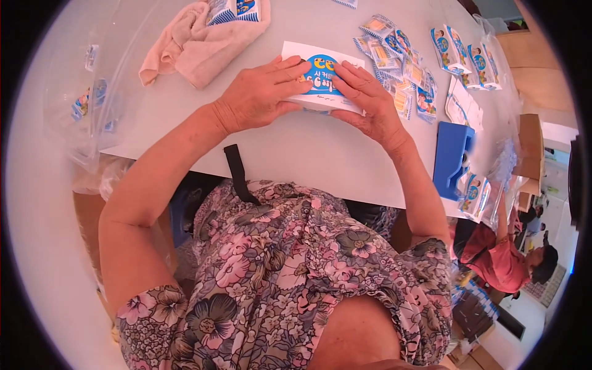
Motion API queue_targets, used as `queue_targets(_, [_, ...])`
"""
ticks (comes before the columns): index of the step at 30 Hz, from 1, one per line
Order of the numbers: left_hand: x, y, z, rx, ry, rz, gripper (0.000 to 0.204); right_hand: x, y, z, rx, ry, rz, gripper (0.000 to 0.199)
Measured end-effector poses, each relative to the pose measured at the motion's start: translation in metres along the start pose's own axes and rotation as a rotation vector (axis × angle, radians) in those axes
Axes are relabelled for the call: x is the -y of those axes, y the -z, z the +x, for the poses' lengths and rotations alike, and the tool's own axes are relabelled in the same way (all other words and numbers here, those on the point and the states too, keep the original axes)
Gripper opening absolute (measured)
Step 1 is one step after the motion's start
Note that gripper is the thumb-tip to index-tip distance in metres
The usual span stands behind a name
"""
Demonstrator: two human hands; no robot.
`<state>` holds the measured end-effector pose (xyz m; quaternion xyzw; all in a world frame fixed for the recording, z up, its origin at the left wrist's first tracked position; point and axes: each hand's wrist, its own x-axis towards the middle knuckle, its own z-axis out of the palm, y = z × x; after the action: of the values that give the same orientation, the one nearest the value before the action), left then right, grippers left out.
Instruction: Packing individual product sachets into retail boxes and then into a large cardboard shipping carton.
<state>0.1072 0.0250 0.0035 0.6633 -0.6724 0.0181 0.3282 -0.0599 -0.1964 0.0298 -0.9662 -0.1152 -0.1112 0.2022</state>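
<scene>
A small white carton [321,75] with a blue and yellow printed panel lies on the white table in front of me. My left hand [264,91] grips its left side, fingers across the top and thumb at the near edge. From the other side, my right hand [368,102] holds the carton the same way. Part of the carton's top is covered by my fingers. Just right of it lies a loose heap of small wrapped snack packets [401,61] in clear, blue-striped film.
A pink towel [197,46] with more packets lies far left. At right stand printed cartons [450,49], a blue tape dispenser [450,157] and another carton [475,194] near the table edge. A plastic bag [86,117] hangs at left. A person in red [502,265] works beyond, at right.
</scene>
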Motion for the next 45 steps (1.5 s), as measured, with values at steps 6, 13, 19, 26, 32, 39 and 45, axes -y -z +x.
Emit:
queue_targets(6, [0.015,-0.001,-0.001,-0.044,0.004,-0.317,0.045,0.000,-0.001,-0.005,-0.146,-0.115,0.370,0.050])
queue_targets(13, [0.017,-0.001,-0.002,-0.059,0.009,-0.413,0.036,0.001,-0.002,-0.007,-0.168,-0.194,0.479,0.044])
queue_targets(19, [0.008,0.005,-0.003,-0.053,-0.105,-0.197,0.035,0.000,-0.018,-0.016,-0.238,-0.147,0.384,0.045])
queue_targets(26, [-0.002,-0.011,-0.010,-0.159,-0.151,0.078,0.040,0.009,-0.026,-0.023,-0.239,0.048,0.051,0.048])
queue_targets(32, [-0.008,-0.015,-0.006,-0.173,-0.169,0.166,0.032,-0.002,-0.028,-0.029,-0.245,0.095,-0.062,0.051])
queue_targets(39, [-0.016,0.007,0.023,0.015,-0.197,0.163,0.043,-0.013,-0.041,-0.034,-0.318,0.119,0.023,0.049])
queue_targets(45, [-0.015,-0.014,0.057,0.200,-0.018,0.178,0.050,0.022,0.000,-0.070,-0.384,0.025,-0.195,0.033])
